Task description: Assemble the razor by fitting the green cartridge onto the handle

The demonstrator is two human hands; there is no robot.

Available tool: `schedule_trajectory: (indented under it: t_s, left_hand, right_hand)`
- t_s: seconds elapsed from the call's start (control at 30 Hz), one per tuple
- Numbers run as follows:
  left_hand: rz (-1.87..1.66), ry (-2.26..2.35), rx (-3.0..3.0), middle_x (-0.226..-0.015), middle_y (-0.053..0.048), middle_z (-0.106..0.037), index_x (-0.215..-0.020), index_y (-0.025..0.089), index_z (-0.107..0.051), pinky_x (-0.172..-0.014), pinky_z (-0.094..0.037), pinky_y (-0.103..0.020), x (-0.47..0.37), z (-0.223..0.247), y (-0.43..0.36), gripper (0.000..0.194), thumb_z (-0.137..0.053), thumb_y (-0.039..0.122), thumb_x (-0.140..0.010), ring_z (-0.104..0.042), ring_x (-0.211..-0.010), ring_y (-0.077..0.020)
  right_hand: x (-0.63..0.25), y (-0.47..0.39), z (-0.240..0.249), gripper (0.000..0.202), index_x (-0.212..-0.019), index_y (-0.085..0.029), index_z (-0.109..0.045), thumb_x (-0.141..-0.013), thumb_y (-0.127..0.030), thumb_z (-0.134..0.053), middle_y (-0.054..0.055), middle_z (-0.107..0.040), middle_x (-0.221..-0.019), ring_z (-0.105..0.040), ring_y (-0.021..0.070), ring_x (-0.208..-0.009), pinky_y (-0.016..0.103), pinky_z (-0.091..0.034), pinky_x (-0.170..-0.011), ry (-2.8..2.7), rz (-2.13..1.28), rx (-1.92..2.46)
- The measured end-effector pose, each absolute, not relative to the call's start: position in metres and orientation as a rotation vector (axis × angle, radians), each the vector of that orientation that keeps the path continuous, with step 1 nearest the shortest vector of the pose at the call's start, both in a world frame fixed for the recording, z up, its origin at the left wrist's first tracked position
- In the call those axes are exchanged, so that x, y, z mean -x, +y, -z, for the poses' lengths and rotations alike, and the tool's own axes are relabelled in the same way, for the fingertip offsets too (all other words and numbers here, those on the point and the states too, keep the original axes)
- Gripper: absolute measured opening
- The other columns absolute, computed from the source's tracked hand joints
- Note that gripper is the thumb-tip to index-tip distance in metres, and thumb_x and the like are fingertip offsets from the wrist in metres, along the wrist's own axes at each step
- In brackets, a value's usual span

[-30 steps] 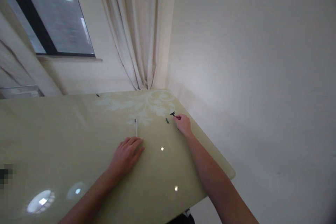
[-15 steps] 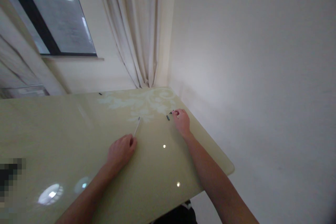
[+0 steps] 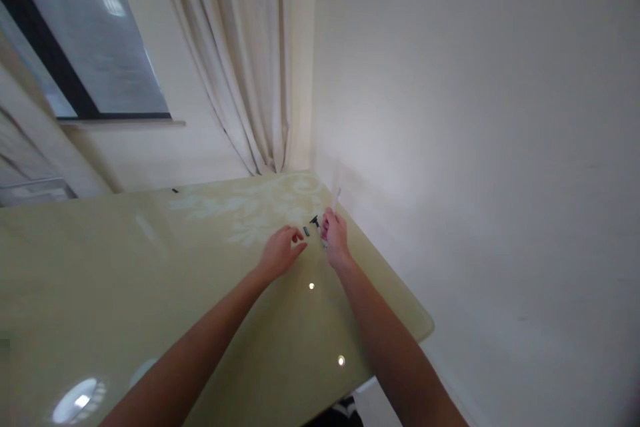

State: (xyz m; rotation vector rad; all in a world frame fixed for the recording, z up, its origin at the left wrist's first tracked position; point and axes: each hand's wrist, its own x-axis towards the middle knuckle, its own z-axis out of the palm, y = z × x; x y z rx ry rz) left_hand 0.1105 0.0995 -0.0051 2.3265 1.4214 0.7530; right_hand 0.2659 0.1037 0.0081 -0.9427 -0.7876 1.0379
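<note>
My right hand [image 3: 335,237] is closed near the table's right edge. It grips a small razor-like tool with a black T-shaped head [image 3: 315,220], whose pale handle runs down beside the fingers. A thin pale stick [image 3: 337,197] sticks up above the same hand. To the left, my left hand [image 3: 283,251] hovers over the tabletop with thumb and fingers apart, holding nothing. A small dark rectangular piece [image 3: 307,231] lies on the table just beyond its fingertips, between the two hands.
The glossy yellow-green table [image 3: 150,280] has a pale leaf pattern at its far corner. Another small dark piece [image 3: 175,191] lies by the back edge. A white wall [image 3: 450,147] borders the right side; curtains [image 3: 250,67] and a window [image 3: 100,33] stand behind.
My left hand has moved right and forward, and the pale stick it held is gone from it. A pale stick and the black-headed tool now show at my right hand. The view has shifted slightly.
</note>
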Motion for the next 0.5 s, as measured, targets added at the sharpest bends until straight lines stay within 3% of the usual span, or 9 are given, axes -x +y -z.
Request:
schedule_trajectory:
  t_s: [0.1,0.2,0.37,0.5]
  left_hand:
    - [-0.793,1.564,-2.221,-0.122,-0.015,-0.066,-0.125,0.019,-0.07,-0.095,-0.045,-0.039,-0.124,0.02,0.125,0.045,-0.073,0.04,-0.086,-0.061,-0.112,-0.03]
    - [-0.791,1.607,-2.143,-0.128,-0.015,-0.065,-0.121,0.022,-0.073,-0.097,-0.044,-0.042,-0.131,0.03,0.136,0.038,-0.071,0.04,-0.087,-0.06,-0.113,-0.0315]
    - [-0.837,1.515,-2.022,-0.126,-0.019,-0.065,-0.111,0.015,-0.075,-0.094,-0.048,-0.043,-0.121,0.03,0.138,0.034,-0.068,0.038,-0.087,-0.065,-0.102,-0.029]
    - [-0.87,1.359,-1.876,-0.104,-0.012,-0.074,-0.108,0.016,-0.074,-0.078,-0.054,-0.036,-0.073,0.027,0.113,0.046,-0.065,0.054,-0.085,-0.068,-0.083,-0.0232]
  right_hand:
    - [-0.276,0.107,-0.005,0.057,-0.065,-0.024,-0.039,-0.084,-0.073,-0.061,-0.011,-0.026,-0.05,-0.02,0.007,-0.039,0.023,-0.015,-0.037,-0.737,-1.107,0.934]
    - [-0.267,0.105,0.001,0.06,-0.064,-0.024,-0.042,-0.083,-0.079,-0.058,-0.011,-0.026,-0.049,-0.018,0.0065,-0.038,0.023,-0.012,-0.037,-0.749,-1.215,0.87]
    - [-0.255,0.099,0.003,0.057,-0.067,-0.022,-0.05,-0.083,-0.075,-0.061,-0.01,-0.032,-0.051,-0.021,0.0056,-0.039,0.022,-0.014,-0.039,-0.861,-1.247,0.832]
    - [-0.255,0.097,0.005,0.047,-0.079,-0.021,-0.059,-0.08,-0.066,-0.07,-0.01,-0.038,-0.054,-0.029,0.0066,-0.041,0.022,-0.02,-0.041,-1.029,-1.175,0.935]
